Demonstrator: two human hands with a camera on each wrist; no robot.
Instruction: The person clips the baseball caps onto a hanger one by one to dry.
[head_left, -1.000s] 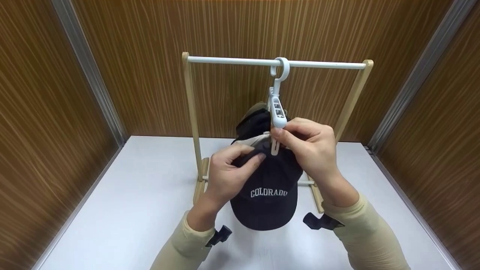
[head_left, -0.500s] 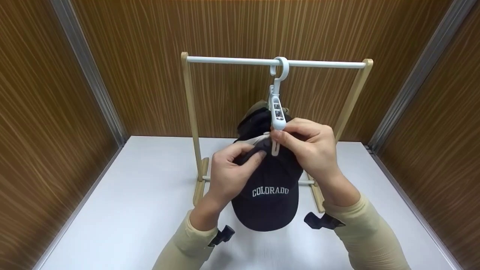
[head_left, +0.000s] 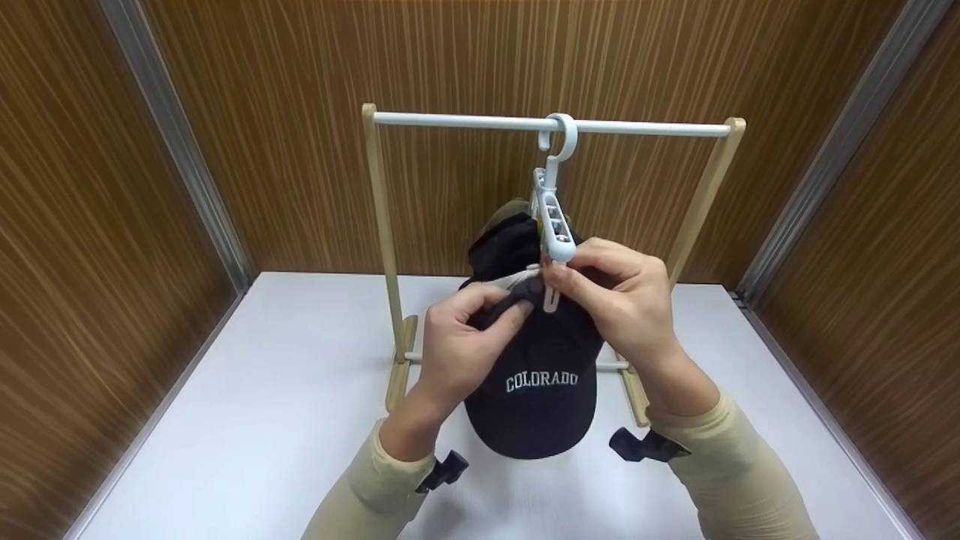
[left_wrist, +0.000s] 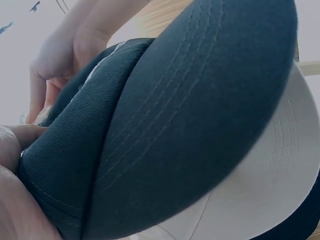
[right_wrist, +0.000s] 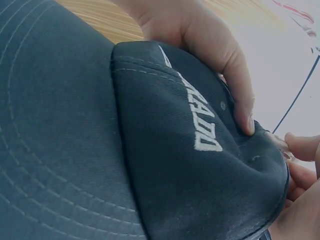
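Note:
A dark baseball cap lettered COLORADO hangs brim down at the near end of a pale hanger. My left hand pinches a fold of its crown between thumb and fingers. At the hanger's rounded tip, my right hand pinches a pale clip whose slotted end lies over the top of the cap. The right wrist view shows the white lettering on the crown, creased near the clip. Behind this cap's brim, a cream cap shows in the left wrist view.
Farther back on the hanger are a black cap and a brownish one. The hanger hooks over the white rail of a wooden-legged rack standing on a white table. Wood-grain walls enclose the table on three sides.
Both hands keep their grips almost in place. The hanger has swung very slightly, and the dark cap with it; the right thumb has shifted a little on the clip.

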